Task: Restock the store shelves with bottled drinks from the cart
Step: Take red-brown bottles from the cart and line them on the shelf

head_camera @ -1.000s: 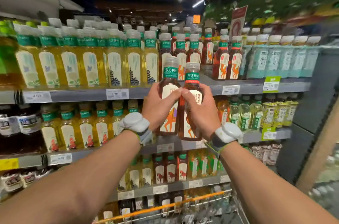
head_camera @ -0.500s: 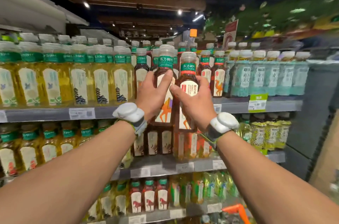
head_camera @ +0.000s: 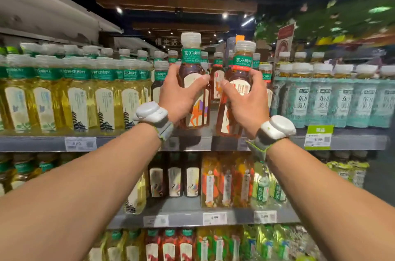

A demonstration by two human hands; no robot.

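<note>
Setting: a dim shop aisle under a dark ceiling with small spot lamps, with tiers of drinks across the whole view.
Upper tier: a grey metal top shelf [head_camera: 128,143] carries a row of pale yellow tea bottles with green neck bands [head_camera: 79,98] on the left. On the right is a row of teal-labelled bottles with white caps [head_camera: 342,100], and dark tea bottles stand at the back of the middle gap.
Left hand [head_camera: 181,94]: fingers and thumb wrapped round the body of a dark amber tea bottle with a white cap and an orange-figured label [head_camera: 190,62], which is upright.
Right hand [head_camera: 245,100]: clasped round a second dark amber tea bottle of the same kind [head_camera: 243,66], which leans slightly.
Where the bottles are: side by side at the front of the middle gap, with their bases at the shelf lip. Whether they rest on it I cannot tell.
Wrists: a white puck-shaped band on each [head_camera: 151,113].
Done so far: most rows look full, and this pair has reached its slot.
Left to do: probably seat both bottles, slide them back against their like and let go. How much stock remains is unknown, as the cart is out of view.
Lower tier: the grey lower shelf [head_camera: 186,218] has open space at its front.
</note>
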